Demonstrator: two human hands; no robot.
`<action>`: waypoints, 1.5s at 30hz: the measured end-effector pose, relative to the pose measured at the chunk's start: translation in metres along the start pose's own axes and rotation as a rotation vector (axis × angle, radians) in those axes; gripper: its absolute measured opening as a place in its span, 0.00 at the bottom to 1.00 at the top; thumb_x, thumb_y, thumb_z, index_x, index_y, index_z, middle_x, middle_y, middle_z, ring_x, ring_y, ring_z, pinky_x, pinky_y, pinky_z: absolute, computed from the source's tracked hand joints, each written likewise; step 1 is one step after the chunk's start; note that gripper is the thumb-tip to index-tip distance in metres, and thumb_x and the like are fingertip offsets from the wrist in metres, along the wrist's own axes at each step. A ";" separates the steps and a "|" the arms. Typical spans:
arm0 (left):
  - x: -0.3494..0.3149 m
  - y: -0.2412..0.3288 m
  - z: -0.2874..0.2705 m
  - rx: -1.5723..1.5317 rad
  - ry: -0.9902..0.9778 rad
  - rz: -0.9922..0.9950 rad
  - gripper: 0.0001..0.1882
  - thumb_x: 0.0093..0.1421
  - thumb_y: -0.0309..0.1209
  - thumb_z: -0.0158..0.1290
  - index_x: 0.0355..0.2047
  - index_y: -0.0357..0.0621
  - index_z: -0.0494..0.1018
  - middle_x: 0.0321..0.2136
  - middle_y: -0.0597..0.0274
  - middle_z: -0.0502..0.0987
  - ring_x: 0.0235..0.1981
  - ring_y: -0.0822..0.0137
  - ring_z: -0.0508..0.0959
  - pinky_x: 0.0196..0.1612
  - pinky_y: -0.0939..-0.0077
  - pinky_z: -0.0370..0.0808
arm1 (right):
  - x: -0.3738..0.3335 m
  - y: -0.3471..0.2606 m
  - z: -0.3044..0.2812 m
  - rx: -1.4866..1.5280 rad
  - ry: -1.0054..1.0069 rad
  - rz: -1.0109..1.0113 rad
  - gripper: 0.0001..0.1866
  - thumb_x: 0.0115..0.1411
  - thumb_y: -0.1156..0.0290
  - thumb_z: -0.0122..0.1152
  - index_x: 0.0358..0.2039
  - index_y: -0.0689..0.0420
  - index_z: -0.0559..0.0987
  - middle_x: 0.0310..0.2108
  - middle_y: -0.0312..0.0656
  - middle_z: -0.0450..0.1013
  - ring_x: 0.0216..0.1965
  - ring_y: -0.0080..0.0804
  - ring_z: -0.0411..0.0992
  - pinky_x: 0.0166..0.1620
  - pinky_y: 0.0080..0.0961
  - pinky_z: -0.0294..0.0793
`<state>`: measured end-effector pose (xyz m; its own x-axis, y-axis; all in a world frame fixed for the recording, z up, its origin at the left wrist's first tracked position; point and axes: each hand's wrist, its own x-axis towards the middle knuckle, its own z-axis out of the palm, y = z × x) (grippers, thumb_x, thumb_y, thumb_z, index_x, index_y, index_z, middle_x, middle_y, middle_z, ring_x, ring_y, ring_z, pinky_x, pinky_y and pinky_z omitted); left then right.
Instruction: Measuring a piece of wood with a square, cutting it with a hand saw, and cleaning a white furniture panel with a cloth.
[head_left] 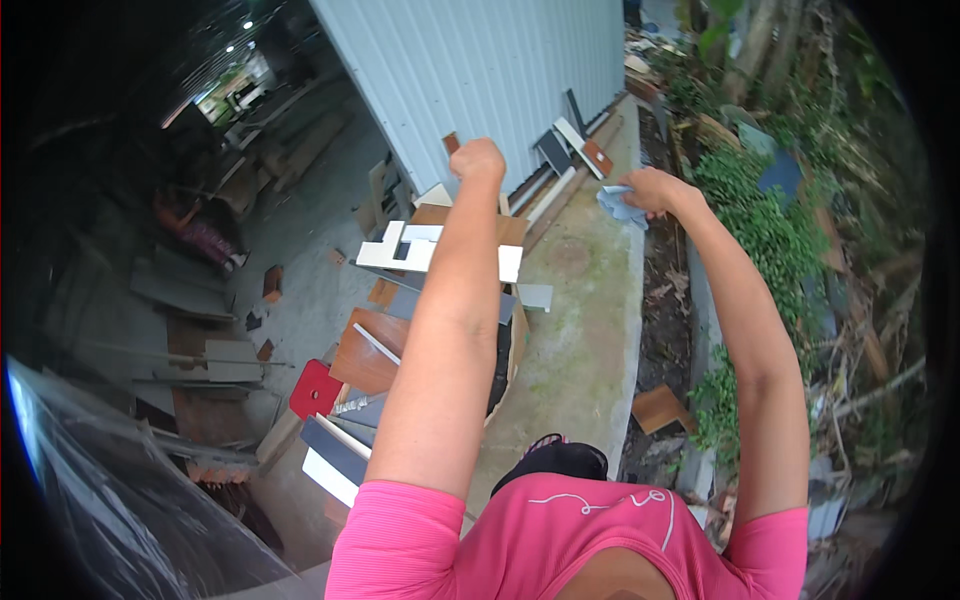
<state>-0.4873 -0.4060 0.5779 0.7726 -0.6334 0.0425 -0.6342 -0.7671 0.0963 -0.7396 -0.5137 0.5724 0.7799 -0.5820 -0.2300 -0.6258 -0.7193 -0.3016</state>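
Head view shows both bare hands extended forward from a person in a pink shirt [600, 510]. The left hand [477, 160], at 12 o'clock, is closed in a fist, apparently around a small brown piece [451, 143] that projects past it before a pale corrugated wall [480, 70]. The right hand [655, 192], at 2 o'clock, pinches a crumpled light-blue cloth [620, 206] above the edge of a concrete strip [580, 350]; its exact material cannot be confirmed. Green plants [740, 205] stand near 3 o'clock. Further boards [553, 153] lean at the wall's foot, at 1 o'clock. White boards [508, 263] lie at 10 o'clock, partly behind the left forearm. At 8 o'clock, a red board [314, 388] sits beside a brown panel [368, 352]. One brown block [658, 408] rests at 4 o'clock.
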 end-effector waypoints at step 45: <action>0.305 0.062 0.546 -0.331 -0.712 -0.609 0.18 0.59 0.41 0.50 0.35 0.36 0.77 0.33 0.47 0.79 0.30 0.55 0.81 0.35 0.60 0.77 | 0.940 0.035 -0.378 -0.212 0.368 -1.118 0.14 0.55 0.71 0.53 0.43 0.53 0.76 0.30 0.43 0.77 0.31 0.40 0.76 0.32 0.36 0.74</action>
<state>-0.3060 -0.7022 0.0534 0.6982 -0.1373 -0.7026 -0.0117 -0.9835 0.1806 -0.0325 -1.2289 0.6951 0.8652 0.3574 0.3517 0.3816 -0.9243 0.0004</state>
